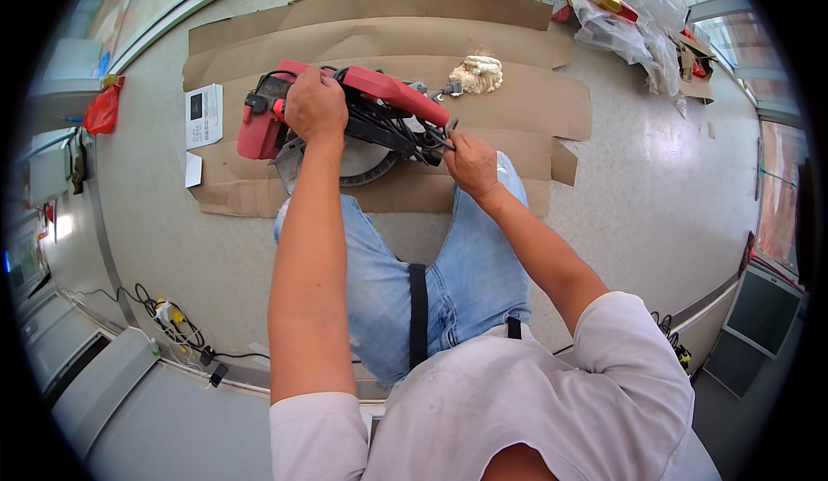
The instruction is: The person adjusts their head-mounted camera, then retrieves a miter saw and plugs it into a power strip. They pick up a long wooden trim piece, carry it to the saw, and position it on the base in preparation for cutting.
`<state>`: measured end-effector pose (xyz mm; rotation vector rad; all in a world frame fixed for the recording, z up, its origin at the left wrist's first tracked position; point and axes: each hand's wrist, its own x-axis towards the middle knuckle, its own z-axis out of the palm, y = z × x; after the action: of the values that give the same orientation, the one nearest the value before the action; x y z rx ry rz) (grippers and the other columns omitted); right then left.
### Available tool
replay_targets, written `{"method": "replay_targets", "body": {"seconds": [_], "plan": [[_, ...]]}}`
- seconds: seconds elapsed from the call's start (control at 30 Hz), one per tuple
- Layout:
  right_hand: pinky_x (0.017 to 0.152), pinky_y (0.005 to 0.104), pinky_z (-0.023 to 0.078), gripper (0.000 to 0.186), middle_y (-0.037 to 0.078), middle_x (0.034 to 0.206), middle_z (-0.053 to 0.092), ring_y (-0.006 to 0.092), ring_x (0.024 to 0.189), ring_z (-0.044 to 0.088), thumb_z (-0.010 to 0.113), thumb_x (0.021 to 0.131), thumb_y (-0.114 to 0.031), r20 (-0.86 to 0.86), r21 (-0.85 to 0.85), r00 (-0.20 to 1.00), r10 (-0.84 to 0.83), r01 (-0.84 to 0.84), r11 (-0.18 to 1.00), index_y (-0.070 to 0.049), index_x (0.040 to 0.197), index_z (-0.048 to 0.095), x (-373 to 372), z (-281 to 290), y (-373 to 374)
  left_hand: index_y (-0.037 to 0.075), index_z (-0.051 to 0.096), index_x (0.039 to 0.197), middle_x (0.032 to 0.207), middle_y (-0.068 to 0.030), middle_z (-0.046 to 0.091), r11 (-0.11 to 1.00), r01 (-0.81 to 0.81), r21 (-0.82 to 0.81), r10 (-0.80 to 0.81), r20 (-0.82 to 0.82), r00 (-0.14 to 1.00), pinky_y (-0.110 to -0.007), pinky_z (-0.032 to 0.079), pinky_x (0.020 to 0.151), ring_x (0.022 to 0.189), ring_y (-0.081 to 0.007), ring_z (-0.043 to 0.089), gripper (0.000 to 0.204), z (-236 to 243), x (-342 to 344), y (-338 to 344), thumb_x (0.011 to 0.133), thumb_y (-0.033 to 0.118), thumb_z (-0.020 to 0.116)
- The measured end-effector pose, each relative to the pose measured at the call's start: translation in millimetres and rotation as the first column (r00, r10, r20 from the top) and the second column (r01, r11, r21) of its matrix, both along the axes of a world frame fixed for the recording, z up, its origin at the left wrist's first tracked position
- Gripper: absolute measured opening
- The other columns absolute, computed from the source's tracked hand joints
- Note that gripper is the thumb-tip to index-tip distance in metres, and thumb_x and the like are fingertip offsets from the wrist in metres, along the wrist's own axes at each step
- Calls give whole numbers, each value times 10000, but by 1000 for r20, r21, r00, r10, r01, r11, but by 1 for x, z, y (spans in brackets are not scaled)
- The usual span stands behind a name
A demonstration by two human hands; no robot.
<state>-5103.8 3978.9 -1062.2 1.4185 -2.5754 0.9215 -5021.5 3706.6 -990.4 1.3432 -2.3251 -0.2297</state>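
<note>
A red and black power saw [392, 91] with a round metal base lies on flattened cardboard [379, 37] in front of me. My left hand [316, 100] is closed over the upper left of the saw, on its red handle. Black cord [417, 134] is looped along the saw's dark middle. My right hand [468, 160] has its fingers closed at the saw's right end, on the black cord. A grey plug sits near a crumpled cream cloth [476, 74] just right of the saw.
White printed cards [203, 132] lie left of the saw. A red bag [102, 109] is at the far left. Plastic wrapping [630, 46] and torn boxes sit back right. Cables and power strips [168, 313] lie lower left. Glazed walls and grey panels [755, 334] edge the floor.
</note>
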Motion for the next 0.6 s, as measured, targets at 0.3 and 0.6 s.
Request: {"method": "replay_targets", "body": {"seconds": [0.3, 0.6], "plan": [[875, 434, 473, 269, 79, 1070, 546, 316, 1032, 545, 696, 692, -54, -169, -18, 934, 314, -321, 947, -117, 951, 656, 4, 60, 2, 109, 701, 867, 928, -85, 726, 1000, -15, 11, 15, 6, 1000, -448, 529, 741, 881, -319, 681, 121, 6, 1, -7, 871, 190, 611], [643, 415, 529, 237, 81, 893, 596, 268, 690, 635, 709, 925, -250, 149, 353, 988, 38, -89, 931, -43, 857, 616, -28, 29, 39, 114, 705, 875, 928, -84, 727, 1000, -23, 12, 23, 5, 1000, -450, 529, 738, 884, -316, 683, 129, 5, 0, -3, 876, 192, 604]]}}
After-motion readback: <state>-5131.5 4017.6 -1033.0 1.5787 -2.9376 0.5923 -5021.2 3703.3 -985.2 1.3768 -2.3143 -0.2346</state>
